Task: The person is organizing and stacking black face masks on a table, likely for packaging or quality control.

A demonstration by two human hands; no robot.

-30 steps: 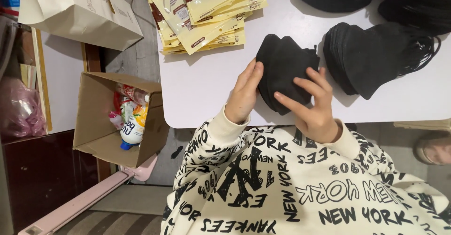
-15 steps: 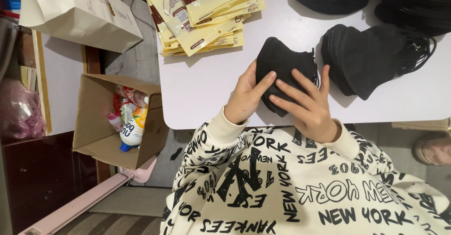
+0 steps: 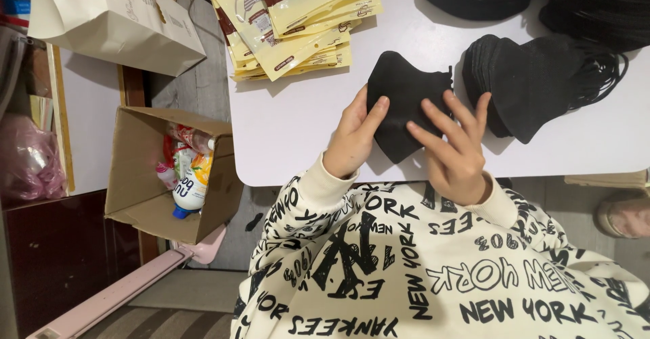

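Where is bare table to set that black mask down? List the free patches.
Free: white table between the yellow packet stack and the near edge, left of the left hand; also right of the right hand, below the black mask pile. The far side is crowded.

Single view, head-worn camera. It looks steeply down over the wearer's chest onto the near edge of the white worktop, at close range. Frame appears inverted: the torso fills the bottom. Floor and a cardboard box show at left.
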